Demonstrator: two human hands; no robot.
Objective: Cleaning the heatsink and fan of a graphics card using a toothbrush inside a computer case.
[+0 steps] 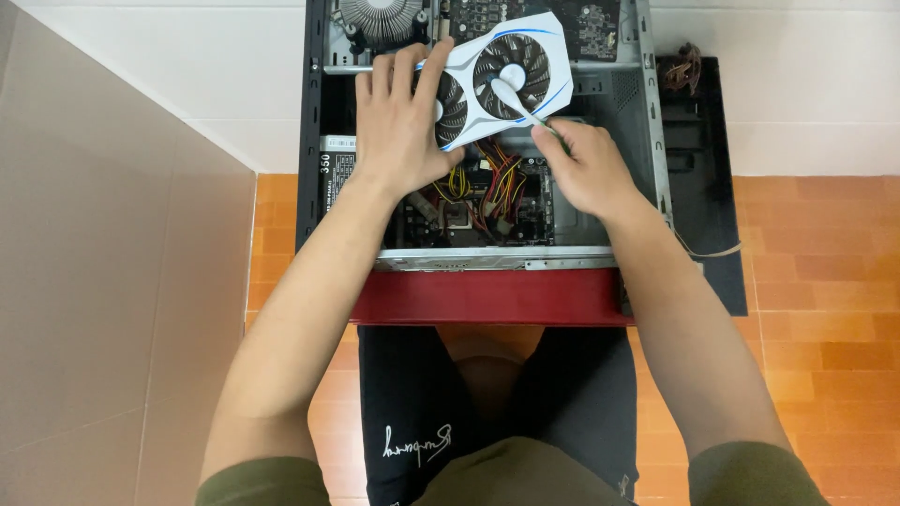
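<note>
White plastic shroud with blue trim: a two-fan graphics card (497, 80) is sitting tilted above the open computer case (319, 141), over the bundle of yellow and red cables (487, 183). The left hand (401, 122) is gripping the card's left end, fingers spread across the shroud. The right hand (581, 164) is pinching a slim white brush (511, 98), its tip touching the right fan's hub. A round cooler fan (380, 19) is showing at the case's top. The case is lying on an orange tiled floor (816, 272), against a red edge (487, 297).
</note>
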